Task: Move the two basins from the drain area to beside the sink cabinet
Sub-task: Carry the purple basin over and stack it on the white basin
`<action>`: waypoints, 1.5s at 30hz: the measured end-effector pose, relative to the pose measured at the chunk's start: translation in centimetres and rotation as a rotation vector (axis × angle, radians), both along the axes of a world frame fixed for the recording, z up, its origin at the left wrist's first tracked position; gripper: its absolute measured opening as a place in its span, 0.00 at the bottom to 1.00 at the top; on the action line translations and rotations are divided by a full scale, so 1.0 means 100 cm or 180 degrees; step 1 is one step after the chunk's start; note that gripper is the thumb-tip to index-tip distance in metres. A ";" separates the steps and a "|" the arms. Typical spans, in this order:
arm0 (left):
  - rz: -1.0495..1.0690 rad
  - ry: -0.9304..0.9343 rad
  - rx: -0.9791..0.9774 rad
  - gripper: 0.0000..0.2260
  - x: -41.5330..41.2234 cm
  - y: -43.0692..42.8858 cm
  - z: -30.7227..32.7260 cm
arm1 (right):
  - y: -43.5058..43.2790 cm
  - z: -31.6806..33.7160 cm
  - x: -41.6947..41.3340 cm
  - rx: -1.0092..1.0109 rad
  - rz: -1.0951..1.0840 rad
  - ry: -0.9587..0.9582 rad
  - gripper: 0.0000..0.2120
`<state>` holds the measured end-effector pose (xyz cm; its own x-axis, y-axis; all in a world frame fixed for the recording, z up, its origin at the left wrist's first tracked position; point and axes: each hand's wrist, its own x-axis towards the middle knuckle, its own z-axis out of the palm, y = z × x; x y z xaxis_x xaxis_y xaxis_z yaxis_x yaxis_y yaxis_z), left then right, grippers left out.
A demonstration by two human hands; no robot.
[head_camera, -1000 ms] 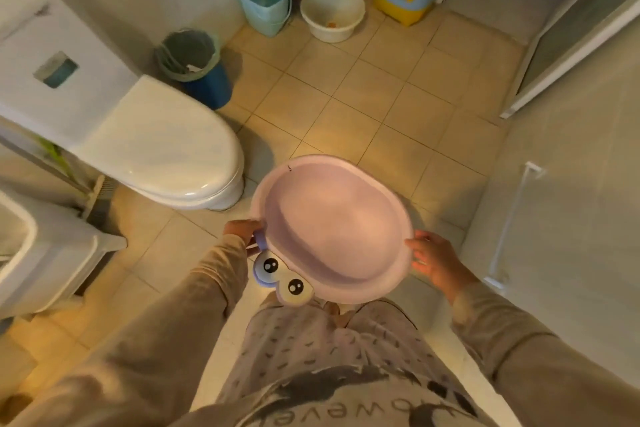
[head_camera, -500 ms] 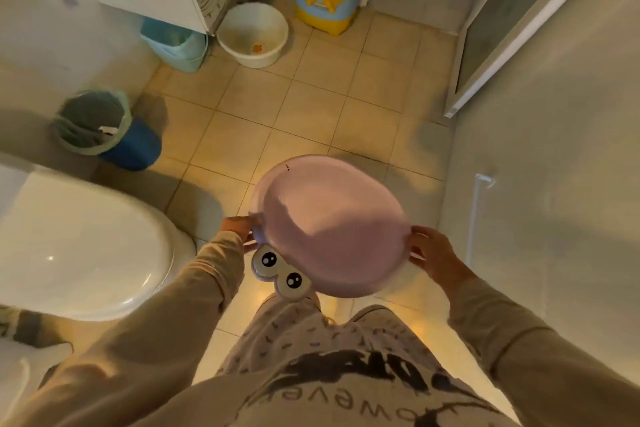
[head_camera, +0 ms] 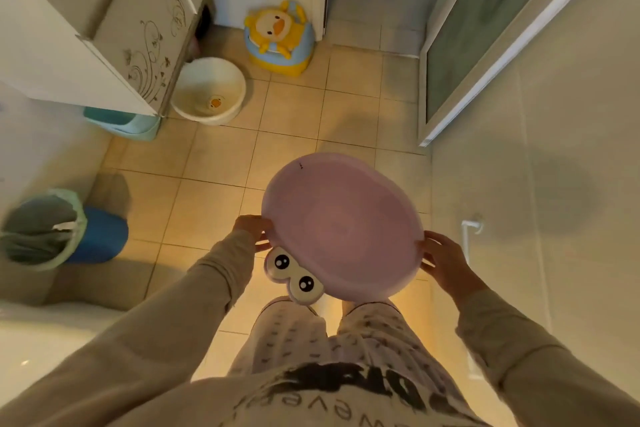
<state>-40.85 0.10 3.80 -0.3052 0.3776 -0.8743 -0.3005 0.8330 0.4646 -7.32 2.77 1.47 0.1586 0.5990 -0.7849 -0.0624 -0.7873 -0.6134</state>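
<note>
I carry a pink oval basin (head_camera: 341,229) with cartoon eyes on its near rim, held level above the tiled floor in front of my legs. My left hand (head_camera: 252,229) grips its left rim and my right hand (head_camera: 443,260) holds its right rim. A cream round basin (head_camera: 207,90) with a small duck print sits on the floor against the corner of the white sink cabinet (head_camera: 104,45) with swirl decoration at the upper left.
A yellow duck potty (head_camera: 278,38) stands by the far wall. A teal bin (head_camera: 121,121) sits under the cabinet. A blue waste bin (head_camera: 62,229) with a green liner stands at left, the toilet (head_camera: 34,340) at lower left. A glass shower door (head_camera: 485,45) is at right.
The view has advanced and swung toward the cabinet; the toilet slid out to the lower left. The pink basin stays in both hands and is closer to the cream basin.
</note>
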 end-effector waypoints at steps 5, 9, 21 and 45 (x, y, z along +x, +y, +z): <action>0.0252 -0.0021 0.0017 0.07 -0.003 0.075 -0.009 | 0.101 -0.014 -0.004 0.0032 0.0256 0.0065 0.19; 0.0720 -0.0044 -0.0170 0.05 0.000 0.123 -0.008 | 0.187 -0.007 -0.010 0.0063 0.0712 0.0021 0.20; 0.1789 -0.0262 -0.0269 0.04 -0.017 0.235 -0.020 | 0.418 0.000 -0.080 0.0096 0.1899 -0.0113 0.18; 0.2891 -0.0342 -0.0296 0.09 -0.210 0.420 -0.011 | 0.665 0.010 -0.341 -0.0040 0.3152 -0.0502 0.20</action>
<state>-61.85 42.07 2.71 -0.3655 -0.0409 -0.9299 -0.8954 0.2885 0.3393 -41.47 69.26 2.44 -0.3043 0.5093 -0.8050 0.7058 -0.4470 -0.5496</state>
